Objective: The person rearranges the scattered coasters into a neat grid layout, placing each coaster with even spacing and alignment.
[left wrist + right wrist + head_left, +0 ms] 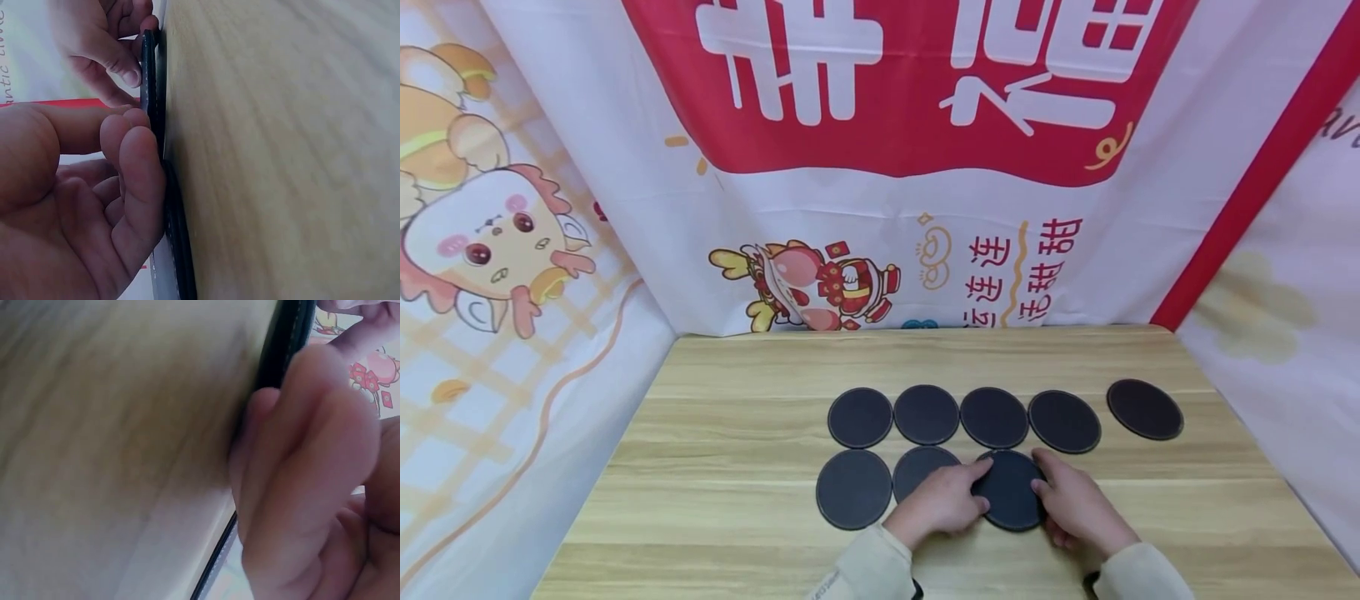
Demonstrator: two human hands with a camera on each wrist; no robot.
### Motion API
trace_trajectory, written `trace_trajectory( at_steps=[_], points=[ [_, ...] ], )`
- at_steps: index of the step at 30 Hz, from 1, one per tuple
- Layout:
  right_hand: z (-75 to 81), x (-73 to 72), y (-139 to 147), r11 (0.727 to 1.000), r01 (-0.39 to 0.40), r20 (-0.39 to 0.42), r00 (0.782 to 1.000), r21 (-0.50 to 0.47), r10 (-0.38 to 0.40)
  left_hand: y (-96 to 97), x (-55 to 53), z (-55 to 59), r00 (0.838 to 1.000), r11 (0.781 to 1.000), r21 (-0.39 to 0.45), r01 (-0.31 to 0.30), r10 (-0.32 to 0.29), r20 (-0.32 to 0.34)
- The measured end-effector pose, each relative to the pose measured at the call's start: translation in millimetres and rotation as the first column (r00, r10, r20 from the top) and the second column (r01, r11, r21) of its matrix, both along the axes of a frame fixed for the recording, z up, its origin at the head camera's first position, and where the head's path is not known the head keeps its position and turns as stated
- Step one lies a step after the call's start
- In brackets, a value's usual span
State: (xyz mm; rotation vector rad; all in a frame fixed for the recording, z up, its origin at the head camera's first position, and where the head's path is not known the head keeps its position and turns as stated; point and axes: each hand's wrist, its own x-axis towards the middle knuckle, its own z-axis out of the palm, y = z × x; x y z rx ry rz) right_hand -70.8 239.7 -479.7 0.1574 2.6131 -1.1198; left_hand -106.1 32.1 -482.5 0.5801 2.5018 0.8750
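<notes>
Between my two hands is a round black coaster with a stitched edge, in the front row. My left hand holds it by the left edge, partly covering the neighbouring coaster. At the opposite edge my right hand grips it, one finger at the upper right rim. In the left wrist view the held coaster is seen edge-on, slightly above the wood, with a second coaster lying below my left fingers. My right fingers hide part of its rim in the right wrist view.
Another coaster lies at the front row's left end. Behind runs a row of several coasters, nearly edge to edge, and one coaster sits apart at the right. Printed cloth hangs behind the wooden table and at both sides.
</notes>
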Motion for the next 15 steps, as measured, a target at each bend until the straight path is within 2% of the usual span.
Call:
trace_trajectory(
  at_steps=[5,9,13,15],
  points=[
    [2.1,-2.3,-2.2,0.999,-0.001,-0.008,1.0,0.046,0.001,-1.0,0.4,1.8,1.0,1.0,0.008,-0.003,0.003,0.025],
    [4.1,-5.7,0.6,0.999,-0.01,-0.001,1.0,0.053,0.01,-2.0,1.0,3.7,0.997,0.999,0.037,-0.022,0.019,0.075],
    [12.1,-18.4,18.0,0.998,-0.012,-0.057,0.998,0.059,0.015,-2.5,2.5,5.5,0.994,0.998,0.05,-0.038,0.033,0.102],
    [18.3,-31.5,35.1,0.994,-0.014,-0.129,0.991,0.108,0.028,-2.8,2.6,6.9,0.993,0.997,0.058,-0.049,0.042,0.112]
  ],
)
